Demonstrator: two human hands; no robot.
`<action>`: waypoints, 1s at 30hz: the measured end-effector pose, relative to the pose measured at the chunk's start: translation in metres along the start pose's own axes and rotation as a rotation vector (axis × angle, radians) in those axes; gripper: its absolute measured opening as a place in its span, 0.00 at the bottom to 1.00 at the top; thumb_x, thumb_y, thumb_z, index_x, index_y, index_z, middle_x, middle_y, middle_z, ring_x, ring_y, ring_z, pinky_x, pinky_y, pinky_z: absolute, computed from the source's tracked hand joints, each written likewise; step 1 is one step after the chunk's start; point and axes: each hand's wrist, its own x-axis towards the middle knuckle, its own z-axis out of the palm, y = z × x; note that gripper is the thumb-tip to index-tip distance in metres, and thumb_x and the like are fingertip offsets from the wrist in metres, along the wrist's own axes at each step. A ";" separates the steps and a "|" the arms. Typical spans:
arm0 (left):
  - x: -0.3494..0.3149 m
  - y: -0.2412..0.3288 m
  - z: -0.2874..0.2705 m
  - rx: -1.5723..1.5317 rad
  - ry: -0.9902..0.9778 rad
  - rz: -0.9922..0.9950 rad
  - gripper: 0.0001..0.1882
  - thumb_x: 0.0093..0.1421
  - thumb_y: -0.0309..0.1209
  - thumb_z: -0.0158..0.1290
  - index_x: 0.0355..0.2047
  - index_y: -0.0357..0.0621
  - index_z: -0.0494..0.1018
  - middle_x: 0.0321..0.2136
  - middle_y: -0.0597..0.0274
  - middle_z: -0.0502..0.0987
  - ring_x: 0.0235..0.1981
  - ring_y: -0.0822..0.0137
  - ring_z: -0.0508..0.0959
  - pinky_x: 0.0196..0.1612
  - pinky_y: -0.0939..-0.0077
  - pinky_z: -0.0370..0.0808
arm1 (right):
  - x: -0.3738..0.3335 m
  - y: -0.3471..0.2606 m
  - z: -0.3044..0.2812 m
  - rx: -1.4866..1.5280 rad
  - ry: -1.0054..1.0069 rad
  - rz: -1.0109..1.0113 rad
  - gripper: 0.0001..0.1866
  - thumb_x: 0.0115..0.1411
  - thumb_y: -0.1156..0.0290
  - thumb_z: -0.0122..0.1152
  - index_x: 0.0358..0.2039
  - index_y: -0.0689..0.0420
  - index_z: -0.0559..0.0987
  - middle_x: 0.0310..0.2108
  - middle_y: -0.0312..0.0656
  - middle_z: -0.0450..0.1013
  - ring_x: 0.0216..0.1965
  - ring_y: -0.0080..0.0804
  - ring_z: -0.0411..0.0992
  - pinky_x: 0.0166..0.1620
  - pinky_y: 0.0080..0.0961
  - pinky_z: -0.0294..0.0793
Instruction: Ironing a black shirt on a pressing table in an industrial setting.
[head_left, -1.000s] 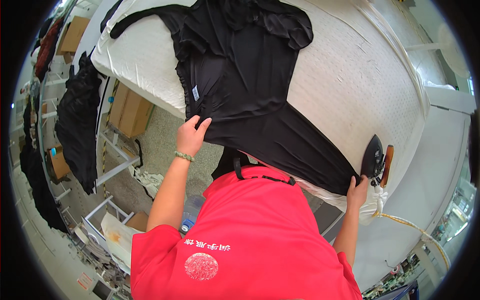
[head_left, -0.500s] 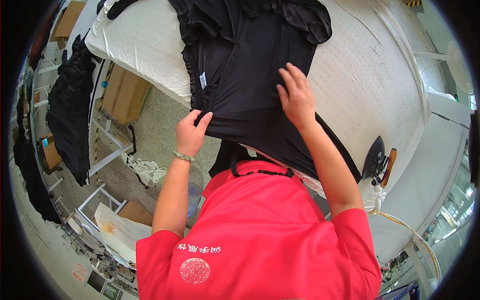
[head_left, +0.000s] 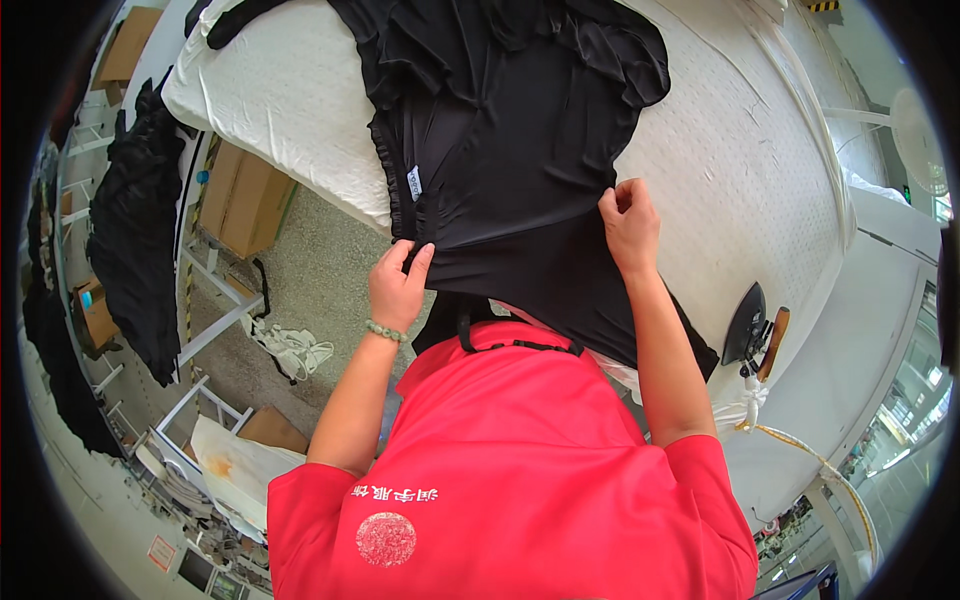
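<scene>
A black garment (head_left: 530, 150) lies over the white padded table, its near part hanging over the front edge by my body. Along its left side runs a gathered elastic edge, with a small white label (head_left: 414, 182) beside it. My left hand (head_left: 398, 285) pinches the garment at the near end of that gathered edge. Across from it, my right hand (head_left: 632, 225) grips the garment's right edge between thumb and fingers. Between the two hands the cloth is pulled into long, slanting creases.
An iron with a wooden handle (head_left: 771, 345) rests at the right side of the padded table (head_left: 720, 190), its cord trailing to a hose. On the left, black clothing (head_left: 135, 235) hangs over another surface. A cardboard box (head_left: 245, 200) stands below the table's left edge.
My right hand has gone from hovering open above the cloth to gripping its right edge. My left hand has come slightly nearer and to the right, still holding the garment, creasing it between the hands.
</scene>
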 end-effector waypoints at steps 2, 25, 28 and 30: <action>0.003 0.000 -0.002 0.021 -0.010 -0.015 0.18 0.67 0.40 0.61 0.31 0.35 0.73 0.19 0.55 0.69 0.22 0.66 0.67 0.29 0.69 0.69 | -0.001 0.006 0.005 -0.010 0.024 -0.012 0.11 0.63 0.66 0.67 0.37 0.59 0.76 0.26 0.44 0.74 0.26 0.41 0.75 0.33 0.37 0.75; 0.022 0.028 -0.037 0.242 -0.382 0.200 0.14 0.64 0.35 0.64 0.37 0.34 0.77 0.32 0.51 0.82 0.34 0.54 0.82 0.35 0.67 0.75 | -0.236 0.258 -0.191 -0.203 0.298 0.723 0.25 0.61 0.60 0.73 0.51 0.64 0.77 0.46 0.45 0.75 0.48 0.35 0.73 0.51 0.32 0.75; 0.041 0.017 -0.044 -0.207 -0.480 -0.105 0.10 0.64 0.29 0.63 0.40 0.34 0.78 0.36 0.61 0.84 0.36 0.65 0.83 0.39 0.73 0.77 | -0.254 0.275 -0.206 -0.086 0.161 0.837 0.21 0.62 0.62 0.72 0.48 0.62 0.78 0.44 0.42 0.75 0.46 0.31 0.73 0.49 0.29 0.74; 0.061 0.055 -0.038 -0.409 -0.449 -0.151 0.10 0.65 0.28 0.62 0.42 0.35 0.78 0.37 0.63 0.84 0.37 0.68 0.83 0.40 0.75 0.77 | -0.256 0.266 -0.208 -0.015 0.094 0.889 0.18 0.62 0.63 0.71 0.47 0.61 0.78 0.44 0.40 0.74 0.46 0.29 0.72 0.48 0.28 0.74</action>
